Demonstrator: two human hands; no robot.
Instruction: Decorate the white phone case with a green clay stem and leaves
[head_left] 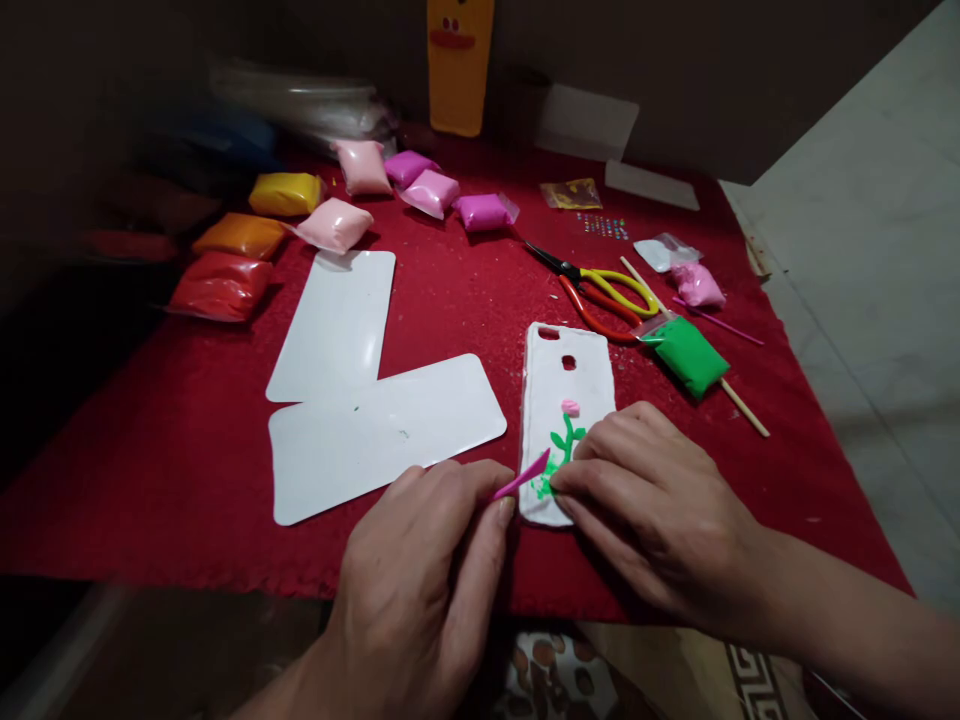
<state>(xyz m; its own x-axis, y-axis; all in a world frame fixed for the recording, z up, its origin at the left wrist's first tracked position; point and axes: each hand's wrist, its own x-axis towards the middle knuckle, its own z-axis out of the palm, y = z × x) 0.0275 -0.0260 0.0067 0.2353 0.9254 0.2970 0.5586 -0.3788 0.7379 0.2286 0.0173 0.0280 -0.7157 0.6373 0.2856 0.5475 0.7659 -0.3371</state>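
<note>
A phone case [544, 385] covered in white clay lies on the red cloth, with two dark cutouts near its top. On it are a pink clay bud [571, 408], a green stem with leaves [568, 432] and a rough green clay patch [541, 484] near the bottom. My left hand [427, 560] pinches a magenta modelling tool [523, 476], whose flat tip is over the case beside the green patch. My right hand [652, 500] rests over the case's lower right, fingertips drawn together at the green clay. Whatever those fingertips may hold is hidden.
Two white plastic boards [390, 430] lie left of the case. Behind it are scissors [592, 285], a green clay packet [691, 357] over a wooden stick [744, 408], and a pink packet [697, 284]. Several colored clay packets [288, 194] line the back left. An orange case [460, 85] stands behind.
</note>
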